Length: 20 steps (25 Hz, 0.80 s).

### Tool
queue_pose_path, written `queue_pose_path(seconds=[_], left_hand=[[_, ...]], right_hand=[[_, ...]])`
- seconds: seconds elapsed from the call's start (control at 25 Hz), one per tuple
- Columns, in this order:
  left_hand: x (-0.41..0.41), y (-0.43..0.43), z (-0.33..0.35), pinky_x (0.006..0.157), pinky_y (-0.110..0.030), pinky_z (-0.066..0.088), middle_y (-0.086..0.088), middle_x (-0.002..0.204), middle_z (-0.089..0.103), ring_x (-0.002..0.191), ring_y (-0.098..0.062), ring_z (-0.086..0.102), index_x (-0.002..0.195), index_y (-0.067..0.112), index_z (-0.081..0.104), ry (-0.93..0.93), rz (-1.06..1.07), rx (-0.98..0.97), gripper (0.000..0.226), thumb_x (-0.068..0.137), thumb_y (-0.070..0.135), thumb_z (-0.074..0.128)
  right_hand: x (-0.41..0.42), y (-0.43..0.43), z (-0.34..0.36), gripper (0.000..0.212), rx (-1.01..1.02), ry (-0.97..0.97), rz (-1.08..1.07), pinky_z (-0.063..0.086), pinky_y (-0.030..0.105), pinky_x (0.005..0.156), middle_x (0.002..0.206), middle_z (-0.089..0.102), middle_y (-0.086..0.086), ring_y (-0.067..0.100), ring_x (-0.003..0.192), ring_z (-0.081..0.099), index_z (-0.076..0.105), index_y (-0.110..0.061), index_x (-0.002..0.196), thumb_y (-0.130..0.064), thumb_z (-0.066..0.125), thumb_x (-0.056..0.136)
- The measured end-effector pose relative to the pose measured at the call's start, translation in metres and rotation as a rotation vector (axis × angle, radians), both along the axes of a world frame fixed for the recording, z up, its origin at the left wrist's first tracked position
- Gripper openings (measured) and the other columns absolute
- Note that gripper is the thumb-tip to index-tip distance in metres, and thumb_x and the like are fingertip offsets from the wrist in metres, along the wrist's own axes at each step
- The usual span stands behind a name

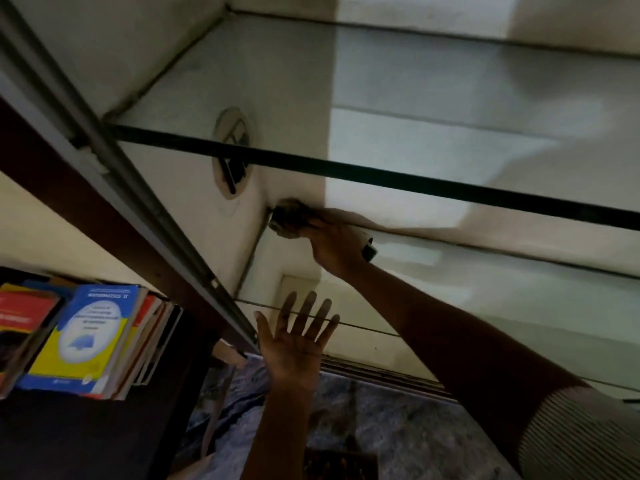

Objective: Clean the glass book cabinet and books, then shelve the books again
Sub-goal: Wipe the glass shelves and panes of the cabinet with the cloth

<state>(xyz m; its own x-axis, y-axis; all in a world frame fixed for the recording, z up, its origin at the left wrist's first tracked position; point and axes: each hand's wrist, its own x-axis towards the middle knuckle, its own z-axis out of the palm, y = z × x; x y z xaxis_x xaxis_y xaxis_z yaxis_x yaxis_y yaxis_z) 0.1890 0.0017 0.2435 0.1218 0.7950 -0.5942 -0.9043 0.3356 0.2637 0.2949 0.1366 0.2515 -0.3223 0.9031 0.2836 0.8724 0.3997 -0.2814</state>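
I note right hand [334,242], fingers clamped on cloth [287,218] under glass shelf [415,175]; left hand [296,344] lower, fingers spread apart.

The glass cabinet [166,50] stood with its shelves bare, and a glass shelf [381,173] crossed it with a dark front edge. A crumpled greyish cloth [285,218] was pressed into the back left corner below that shelf, gripped by the right hand [334,245]. The books [79,341] lay piled outside to the left (a blue-and-yellow mathematics cover on top).
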Motion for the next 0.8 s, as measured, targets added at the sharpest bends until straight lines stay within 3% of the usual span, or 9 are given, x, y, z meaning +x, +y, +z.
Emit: queue_pose_path(seconds=[0.08, 0.2, 0.28, 0.4, 0.52, 0.6, 0.68, 0.8], left_hand=[[0.002, -0.001, 0.001, 0.093, -0.061, 0.041, -0.019, 0.114, 0.065, 0.105, -0.044, 0.06, 0.119, 0.01, 0.056, -0.013, 0.015, -0.003, 0.066, 0.078, 0.061, 0.046], [0.003, -0.002, 0.005, 0.084, -0.055, 0.048, -0.019, 0.118, 0.063, 0.099, -0.04, 0.063, 0.124, 0.012, 0.055, 0.007, 0.031, -0.037, 0.066, 0.085, 0.063, 0.039], [0.003, -0.002, 0.007, 0.085, -0.056, 0.046, -0.018, 0.119, 0.06, 0.102, -0.04, 0.059, 0.128, 0.013, 0.051, 0.016, 0.036, -0.059, 0.067, 0.087, 0.063, 0.036], [0.003, -0.001, 0.006, 0.082, -0.054, 0.045, -0.016, 0.11, 0.063, 0.101, -0.037, 0.058, 0.119, 0.014, 0.055, 0.003, 0.046, -0.065, 0.067, 0.087, 0.067, 0.031], [0.0, -0.004, 0.003, 0.072, -0.047, 0.056, -0.011, 0.092, 0.072, 0.085, -0.03, 0.069, 0.108, 0.016, 0.06, -0.003, 0.053, -0.015, 0.068, 0.087, 0.069, 0.024], [-0.003, -0.006, 0.002, 0.069, -0.046, 0.057, -0.012, 0.098, 0.072, 0.083, -0.028, 0.071, 0.113, 0.017, 0.06, 0.006, 0.009, 0.029, 0.069, 0.085, 0.069, 0.025], [-0.005, -0.008, 0.003, 0.072, -0.047, 0.056, -0.013, 0.109, 0.068, 0.092, -0.032, 0.068, 0.119, 0.017, 0.058, 0.007, -0.052, 0.036, 0.067, 0.08, 0.067, 0.034], [-0.007, -0.008, 0.007, 0.086, -0.049, 0.046, -0.012, 0.123, 0.062, 0.11, -0.038, 0.058, 0.122, 0.018, 0.055, 0.021, -0.118, 0.015, 0.061, 0.081, 0.062, 0.043]], right_hand=[[-0.018, -0.003, -0.005, 0.06, 0.023, 0.03, 0.005, 0.052, 0.05, 0.087, 0.121, 0.063, 0.011, 0.034, 0.114, 0.058, 0.065, -0.015, 0.117, 0.016, 0.066, 0.065], [-0.034, -0.017, 0.0, 0.067, 0.14, 0.029, 0.116, 0.055, 0.035, 0.075, 0.113, 0.068, 0.006, 0.027, 0.104, 0.065, 0.07, -0.021, 0.108, 0.011, 0.078, 0.049], [-0.033, -0.035, -0.004, 0.055, 0.105, 0.019, 0.255, 0.054, 0.033, 0.077, 0.116, 0.066, 0.004, 0.025, 0.108, 0.063, 0.07, -0.025, 0.108, 0.006, 0.064, 0.063], [-0.021, -0.066, -0.008, 0.053, 0.069, -0.091, 0.376, 0.04, 0.029, 0.097, 0.123, 0.063, 0.0, 0.02, 0.117, 0.057, 0.068, -0.029, 0.112, -0.011, 0.035, 0.076], [0.008, -0.094, -0.003, 0.048, 0.053, -0.128, 0.447, 0.029, 0.026, 0.103, 0.13, 0.057, -0.003, 0.016, 0.126, 0.048, 0.065, -0.029, 0.116, -0.014, 0.037, 0.081], [0.036, -0.117, -0.006, 0.045, 0.017, -0.077, 0.442, 0.032, 0.03, 0.105, 0.135, 0.053, -0.004, 0.015, 0.13, 0.042, 0.063, -0.029, 0.119, -0.009, 0.039, 0.086], [0.062, -0.141, -0.008, 0.043, -0.017, -0.039, 0.396, 0.037, 0.033, 0.104, 0.138, 0.05, -0.005, 0.016, 0.132, 0.041, 0.061, -0.028, 0.121, -0.007, 0.04, 0.091], [0.086, -0.17, -0.003, 0.04, -0.053, -0.03, 0.317, 0.033, 0.032, 0.105, 0.134, 0.054, -0.002, 0.017, 0.13, 0.042, 0.063, -0.026, 0.119, -0.01, 0.044, 0.088]])
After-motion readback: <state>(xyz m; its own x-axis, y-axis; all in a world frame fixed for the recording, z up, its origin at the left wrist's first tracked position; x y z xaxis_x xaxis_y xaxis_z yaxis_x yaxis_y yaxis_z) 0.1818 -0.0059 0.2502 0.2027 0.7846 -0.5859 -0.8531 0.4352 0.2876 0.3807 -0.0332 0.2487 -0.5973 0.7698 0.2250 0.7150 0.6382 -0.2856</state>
